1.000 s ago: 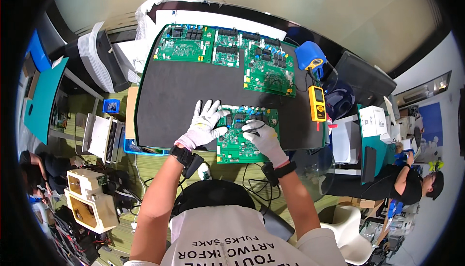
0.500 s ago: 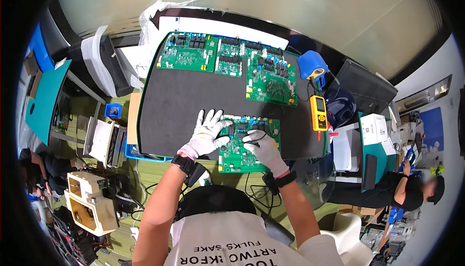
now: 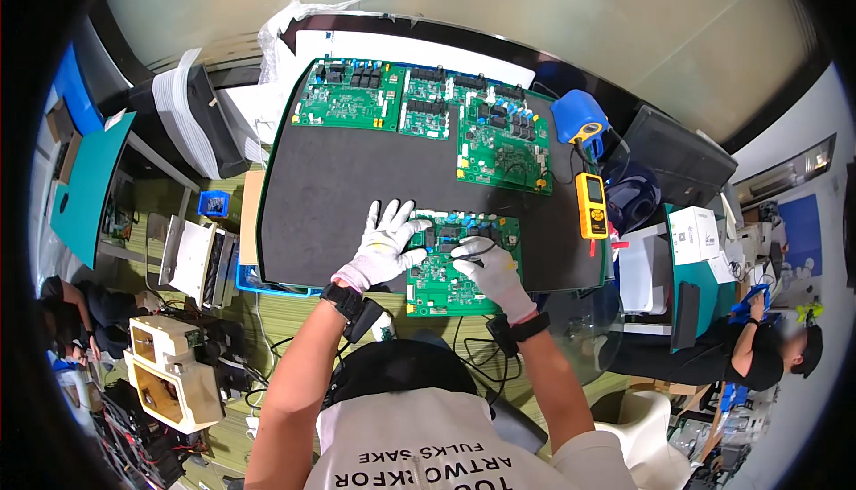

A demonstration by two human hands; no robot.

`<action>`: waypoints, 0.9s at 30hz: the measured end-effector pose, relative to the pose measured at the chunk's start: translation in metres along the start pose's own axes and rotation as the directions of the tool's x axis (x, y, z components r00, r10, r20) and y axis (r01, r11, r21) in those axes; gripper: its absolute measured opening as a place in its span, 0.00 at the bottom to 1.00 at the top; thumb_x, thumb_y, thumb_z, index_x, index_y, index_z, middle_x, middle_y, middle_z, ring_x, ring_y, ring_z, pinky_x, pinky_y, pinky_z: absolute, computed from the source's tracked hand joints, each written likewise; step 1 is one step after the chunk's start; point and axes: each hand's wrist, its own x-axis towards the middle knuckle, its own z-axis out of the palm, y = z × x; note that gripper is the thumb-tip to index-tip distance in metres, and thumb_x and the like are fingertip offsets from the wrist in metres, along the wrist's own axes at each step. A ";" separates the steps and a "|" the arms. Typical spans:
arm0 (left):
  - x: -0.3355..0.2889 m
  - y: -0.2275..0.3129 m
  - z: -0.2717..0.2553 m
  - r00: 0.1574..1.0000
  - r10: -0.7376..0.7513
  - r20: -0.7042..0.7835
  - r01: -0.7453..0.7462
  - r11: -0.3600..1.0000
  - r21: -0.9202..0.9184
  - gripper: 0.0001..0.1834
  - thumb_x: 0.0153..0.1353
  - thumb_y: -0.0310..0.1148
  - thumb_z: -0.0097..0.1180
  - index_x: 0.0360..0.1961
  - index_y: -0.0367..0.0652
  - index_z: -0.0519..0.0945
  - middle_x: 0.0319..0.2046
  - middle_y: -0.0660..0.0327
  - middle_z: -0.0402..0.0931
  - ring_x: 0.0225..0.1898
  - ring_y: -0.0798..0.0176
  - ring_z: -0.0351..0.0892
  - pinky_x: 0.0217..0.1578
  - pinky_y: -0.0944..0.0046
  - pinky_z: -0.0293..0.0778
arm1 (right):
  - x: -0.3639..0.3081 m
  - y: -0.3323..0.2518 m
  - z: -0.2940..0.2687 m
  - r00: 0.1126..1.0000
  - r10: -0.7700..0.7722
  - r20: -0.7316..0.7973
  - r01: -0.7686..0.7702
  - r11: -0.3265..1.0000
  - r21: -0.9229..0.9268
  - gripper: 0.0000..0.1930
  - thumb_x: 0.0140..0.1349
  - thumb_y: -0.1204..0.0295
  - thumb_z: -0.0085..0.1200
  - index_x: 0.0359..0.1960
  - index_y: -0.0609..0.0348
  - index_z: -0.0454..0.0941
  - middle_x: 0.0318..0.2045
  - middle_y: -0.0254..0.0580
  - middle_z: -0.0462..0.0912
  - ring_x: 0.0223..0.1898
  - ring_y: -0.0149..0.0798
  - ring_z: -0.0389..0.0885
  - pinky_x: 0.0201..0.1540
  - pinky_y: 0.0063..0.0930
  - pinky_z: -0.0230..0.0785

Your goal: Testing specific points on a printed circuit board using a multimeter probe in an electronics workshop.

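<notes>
A green circuit board point(image 3: 428, 296) lies at the near edge of the black mat, its near side jutting past the edge. My left hand point(image 3: 385, 247), in a white glove, rests with fingers spread on the mat, and its thumb reaches the board's left side. Over the middle of the board is my right hand point(image 3: 489, 269), gloved too, its fingers pinched round a thin dark tool point(image 3: 474, 255). The tool's kind cannot be made out, and the fingers partly hide its tip and the parts below it.
Several more green boards point(image 3: 348, 107) lie along the mat's far side. At the right are a yellow handheld meter point(image 3: 591, 205) and a blue device point(image 3: 578, 115). A small blue bin point(image 3: 213, 204) is left of the table. Another person point(image 3: 747, 347) is at the far right.
The view has shifted slightly. My right hand keeps its pinch over the board with at most a small movement; the left hand stays spread beside it.
</notes>
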 end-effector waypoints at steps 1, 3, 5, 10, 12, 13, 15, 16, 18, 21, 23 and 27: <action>0.001 0.001 0.000 1.000 0.002 0.001 -0.002 1.000 -0.003 0.28 0.57 0.55 0.47 0.56 0.55 0.68 0.63 0.51 0.53 0.66 0.45 0.45 0.64 0.44 0.29 | 0.000 0.002 0.000 1.000 -0.008 -0.001 0.008 1.000 -0.018 0.09 0.48 0.77 0.60 0.33 0.61 0.80 0.38 0.40 0.79 0.42 0.36 0.78 0.45 0.27 0.70; 0.001 0.002 0.000 1.000 0.006 0.003 -0.006 1.000 -0.008 0.28 0.57 0.55 0.47 0.56 0.55 0.68 0.63 0.51 0.53 0.66 0.45 0.45 0.64 0.44 0.29 | -0.001 0.005 0.000 0.999 -0.033 -0.001 0.032 0.998 -0.054 0.09 0.48 0.77 0.61 0.33 0.60 0.80 0.39 0.41 0.79 0.41 0.36 0.78 0.45 0.27 0.70; -0.001 0.001 -0.001 1.000 0.003 0.002 -0.003 1.000 -0.015 0.28 0.57 0.55 0.47 0.55 0.55 0.68 0.64 0.51 0.53 0.66 0.45 0.45 0.64 0.44 0.28 | 0.000 0.005 0.001 0.998 -0.066 0.010 0.067 0.994 -0.089 0.09 0.48 0.77 0.61 0.34 0.60 0.80 0.40 0.41 0.79 0.41 0.36 0.78 0.45 0.27 0.69; 0.000 0.000 0.001 1.000 0.008 0.004 -0.008 1.000 0.009 0.28 0.57 0.55 0.48 0.55 0.55 0.67 0.64 0.51 0.53 0.66 0.45 0.45 0.64 0.45 0.28 | -0.001 -0.002 0.001 0.999 -0.046 0.012 0.048 0.986 -0.157 0.10 0.46 0.77 0.62 0.33 0.59 0.81 0.37 0.40 0.80 0.44 0.38 0.77 0.47 0.29 0.68; 0.000 0.000 0.001 1.000 0.009 -0.001 -0.009 1.000 0.005 0.28 0.57 0.55 0.48 0.55 0.55 0.68 0.64 0.51 0.53 0.66 0.45 0.45 0.64 0.45 0.29 | -0.001 -0.002 0.001 0.999 -0.053 0.011 0.054 0.983 -0.174 0.10 0.46 0.77 0.62 0.32 0.58 0.81 0.37 0.41 0.80 0.44 0.39 0.76 0.48 0.30 0.68; 0.000 0.001 0.001 1.000 0.009 -0.005 -0.009 1.000 0.005 0.28 0.57 0.55 0.48 0.55 0.55 0.68 0.63 0.51 0.53 0.66 0.45 0.45 0.64 0.45 0.29 | -0.001 -0.002 0.001 0.999 -0.049 0.009 0.049 0.985 -0.167 0.10 0.46 0.76 0.62 0.32 0.58 0.81 0.37 0.41 0.80 0.44 0.39 0.76 0.48 0.30 0.67; 0.000 0.001 0.000 1.000 0.012 -0.015 -0.012 1.000 0.006 0.28 0.57 0.55 0.48 0.55 0.55 0.68 0.63 0.51 0.53 0.66 0.45 0.45 0.64 0.44 0.29 | 0.000 -0.002 0.001 0.998 -0.057 -0.007 0.055 0.987 -0.150 0.09 0.46 0.75 0.62 0.31 0.57 0.81 0.35 0.41 0.80 0.44 0.40 0.76 0.48 0.31 0.68; 0.000 0.002 0.001 1.000 0.013 -0.018 -0.013 1.000 0.006 0.28 0.57 0.55 0.48 0.55 0.55 0.68 0.63 0.51 0.53 0.66 0.45 0.45 0.64 0.44 0.29 | 0.000 -0.001 0.002 0.997 -0.068 -0.020 0.065 0.988 -0.141 0.08 0.45 0.74 0.62 0.31 0.56 0.81 0.34 0.40 0.80 0.43 0.40 0.76 0.47 0.32 0.68; -0.001 0.002 0.001 1.000 0.017 -0.023 -0.017 1.000 0.004 0.28 0.57 0.56 0.47 0.55 0.54 0.68 0.63 0.50 0.53 0.66 0.44 0.46 0.64 0.44 0.30 | 0.000 0.001 0.003 0.997 -0.069 -0.034 0.065 0.991 -0.115 0.08 0.45 0.73 0.62 0.30 0.56 0.81 0.32 0.39 0.80 0.42 0.41 0.77 0.46 0.32 0.68; -0.001 0.001 0.001 0.999 0.021 -0.027 -0.021 1.000 0.008 0.29 0.57 0.57 0.47 0.55 0.53 0.68 0.63 0.49 0.54 0.66 0.42 0.46 0.64 0.44 0.30 | 0.000 0.002 0.005 0.998 -0.042 -0.042 0.039 0.997 -0.073 0.08 0.45 0.74 0.62 0.29 0.56 0.81 0.32 0.40 0.80 0.41 0.41 0.77 0.46 0.32 0.69; 0.000 0.000 0.002 0.999 0.026 -0.036 -0.026 1.000 0.017 0.29 0.57 0.57 0.47 0.55 0.53 0.68 0.63 0.49 0.54 0.66 0.42 0.46 0.64 0.44 0.30 | 0.000 0.000 0.005 0.998 -0.031 -0.054 0.027 0.998 -0.064 0.08 0.45 0.74 0.62 0.29 0.57 0.81 0.32 0.40 0.80 0.41 0.41 0.77 0.45 0.31 0.69; -0.001 0.001 0.003 0.998 0.029 -0.052 -0.028 1.000 0.013 0.28 0.57 0.56 0.47 0.55 0.54 0.68 0.63 0.49 0.54 0.66 0.43 0.47 0.64 0.44 0.30 | 0.000 0.002 0.006 0.998 -0.034 -0.055 0.031 0.998 -0.062 0.08 0.45 0.74 0.62 0.29 0.57 0.81 0.31 0.40 0.80 0.40 0.41 0.77 0.44 0.32 0.69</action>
